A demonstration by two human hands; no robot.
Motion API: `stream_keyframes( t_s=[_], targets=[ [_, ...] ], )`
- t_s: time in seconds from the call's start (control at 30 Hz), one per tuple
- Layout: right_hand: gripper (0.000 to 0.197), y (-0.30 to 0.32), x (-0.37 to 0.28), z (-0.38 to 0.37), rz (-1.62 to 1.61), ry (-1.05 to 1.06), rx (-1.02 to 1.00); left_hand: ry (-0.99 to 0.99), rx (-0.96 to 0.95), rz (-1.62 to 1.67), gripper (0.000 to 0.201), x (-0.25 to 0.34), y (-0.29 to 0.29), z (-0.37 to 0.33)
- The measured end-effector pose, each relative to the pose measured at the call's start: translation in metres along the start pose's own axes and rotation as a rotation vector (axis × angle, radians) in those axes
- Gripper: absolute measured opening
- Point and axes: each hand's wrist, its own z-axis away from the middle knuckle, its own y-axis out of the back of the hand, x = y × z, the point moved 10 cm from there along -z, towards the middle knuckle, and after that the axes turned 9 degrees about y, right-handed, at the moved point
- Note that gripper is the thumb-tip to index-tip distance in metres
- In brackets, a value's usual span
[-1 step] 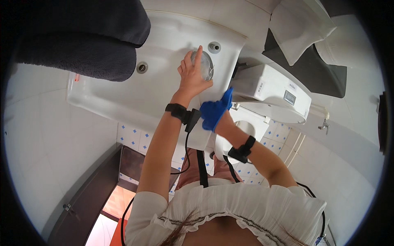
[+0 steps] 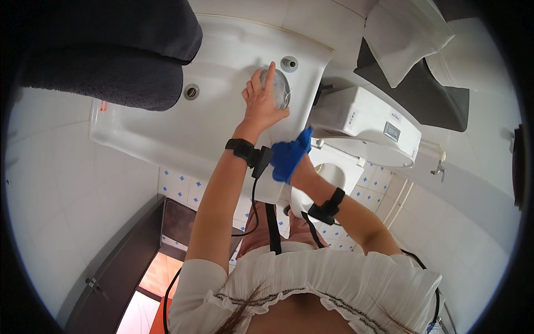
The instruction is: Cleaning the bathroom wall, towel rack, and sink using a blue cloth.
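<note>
The person's two hands are at the right part of one white sink (image 2: 161,131). The left hand (image 2: 260,103), bare, lies inside the sink with its fingers spread and partly bent over one grey dish (image 2: 282,92); it touches the dish, but I cannot tell how firmly it grips. The right hand (image 2: 289,160) is just over the sink's right front edge, covered by one blue cloth or glove (image 2: 286,158), so how far its fingers are closed cannot be told.

The dish sits in the sink's right part. It looks rounded, smooth and slightly see-through, with thin pale strands along its right side. Partly hidden, it shows as an oval whose long axis runs from the back of the sink toward the front, leaning a little rightward; which way its hollow faces is unclear. The blue piece is crumpled, its tip pointing toward the sink's back right.

One grey fitting (image 2: 289,64) stands behind the dish in the sink, one drain (image 2: 191,92) lies left of centre, and one toilet (image 2: 334,167) is right of the sink.
</note>
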Motion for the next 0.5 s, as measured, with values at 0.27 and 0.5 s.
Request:
stream_keyframes(
  t_s=[0.27, 0.5],
  targets=[
    [0.013, -0.03, -0.038, 0.017, -0.137, -0.065, -0.224, -0.001, -0.082, 0.003, 0.128, 0.0, -0.034, 0.008],
    [0.021, -0.001, 0.006, 0.003, -0.385, -0.072, 0.119, 0.137, 0.153, -0.076, 0.088, -0.07, 0.009, 0.062]
  ],
)
